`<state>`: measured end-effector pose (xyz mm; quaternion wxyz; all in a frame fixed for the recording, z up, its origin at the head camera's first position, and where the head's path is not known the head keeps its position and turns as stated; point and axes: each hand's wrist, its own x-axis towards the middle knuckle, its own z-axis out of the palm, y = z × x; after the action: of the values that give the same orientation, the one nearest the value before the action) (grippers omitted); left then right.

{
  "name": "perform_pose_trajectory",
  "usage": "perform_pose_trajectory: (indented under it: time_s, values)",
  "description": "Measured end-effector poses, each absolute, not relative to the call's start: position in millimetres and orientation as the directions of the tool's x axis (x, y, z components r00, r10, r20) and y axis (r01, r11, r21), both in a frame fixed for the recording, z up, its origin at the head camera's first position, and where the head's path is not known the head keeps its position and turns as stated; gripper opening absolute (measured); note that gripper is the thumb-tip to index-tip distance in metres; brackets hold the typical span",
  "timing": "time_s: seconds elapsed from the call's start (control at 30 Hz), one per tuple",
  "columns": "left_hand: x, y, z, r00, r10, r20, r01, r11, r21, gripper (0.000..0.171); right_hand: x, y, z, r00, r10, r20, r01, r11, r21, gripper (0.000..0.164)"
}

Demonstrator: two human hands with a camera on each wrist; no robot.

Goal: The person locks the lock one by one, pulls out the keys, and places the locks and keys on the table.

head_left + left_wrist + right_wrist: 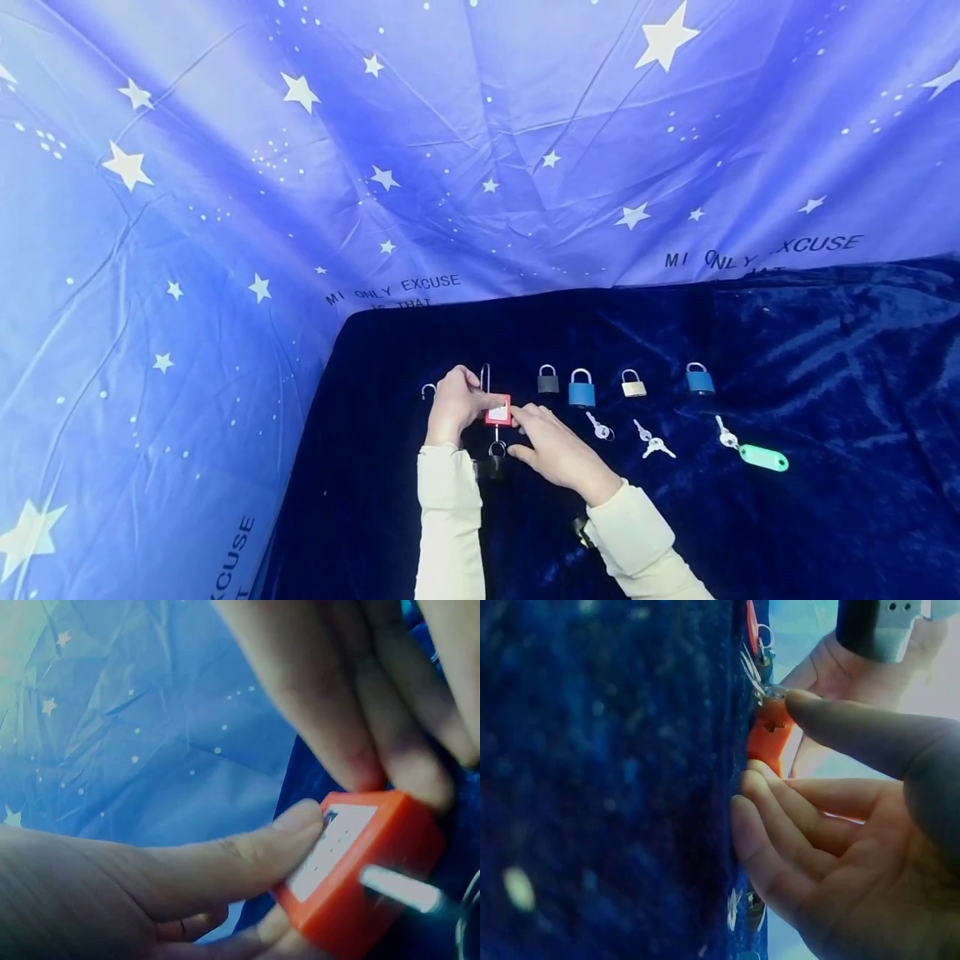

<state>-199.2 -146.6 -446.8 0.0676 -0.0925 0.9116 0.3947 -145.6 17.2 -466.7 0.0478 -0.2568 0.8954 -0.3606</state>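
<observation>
A red padlock with a white label stands on the dark blue velvet cloth, its thin shackle raised. My left hand grips it from the left, thumb on the label. A silver key sticks out of its underside, with a key ring hanging from it. My right hand pinches the padlock from the right, fingers along one side and thumb by the key end.
A row of shut padlocks stands to the right: grey, blue, brass, blue. Keys lie before them, one with a green tag. A star-printed blue sheet hangs behind and left.
</observation>
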Motion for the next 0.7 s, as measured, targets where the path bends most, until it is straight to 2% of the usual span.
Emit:
perform_pose_trajectory:
  time_s: [0.13,0.3,0.43,0.6,0.7]
  values:
    - [-199.4,-150.7,-444.1,-0.972,-0.105,-0.21,-0.229,0.627,0.745,0.052,-148.4,18.2,-467.3,-0.884,-0.458,0.094,-0.382,0.593,-0.708,0.036]
    - [-200.1,-152.9,-436.6,-0.985,-0.056,-0.165,-0.166,0.583,0.795,0.053,-156.2,18.5,-464.7,-0.951,-0.303,0.068,-0.227,0.531,-0.816,0.03]
    - [-199.0,-151.8,-432.5,-0.989,0.009,-0.15,-0.127,0.483,0.866,0.054,-160.1,20.2,-462.1,-0.977,-0.208,0.049,-0.146,0.482,-0.864,0.029]
    - [-198.9,-149.8,-429.5,-0.988,0.075,-0.133,-0.095,0.378,0.921,0.055,-163.4,21.1,-461.8,-0.978,-0.207,0.028,-0.115,0.419,-0.901,0.029]
    - [-199.5,-148.8,-427.8,-0.992,0.073,-0.102,-0.065,0.401,0.914,0.056,-164.0,21.7,-461.1,-0.975,-0.216,0.042,-0.123,0.376,-0.918,0.03]
